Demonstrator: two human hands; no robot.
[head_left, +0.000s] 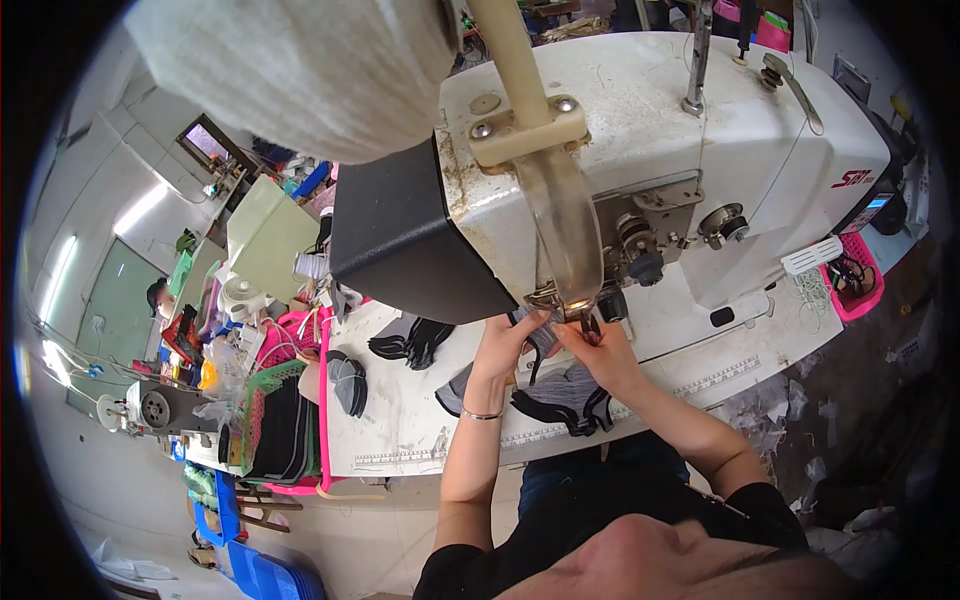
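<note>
My left hand (503,347) is closed on a grey fabric piece with a black edge (542,338), under the head of a white sewing machine (640,110). Close to the lit needle area, my right hand (608,357) has its fingers pinched together. Something small and dark shows at those fingertips, too small to name. Below my wrists, a grey and black fabric stack (565,402) lies at the table's front edge. Left of my left hand are more grey and black pieces (412,340) and a tied fabric bundle (347,383). The needle tip is hidden.
A ruler strip (700,378) runs along the white table's front edge. At left, a green basket (250,400) holds black pieces beside a pink basket rim (325,400). Another pink basket (862,280) stands at right. A large white thread cone (300,70) hangs over the upper left.
</note>
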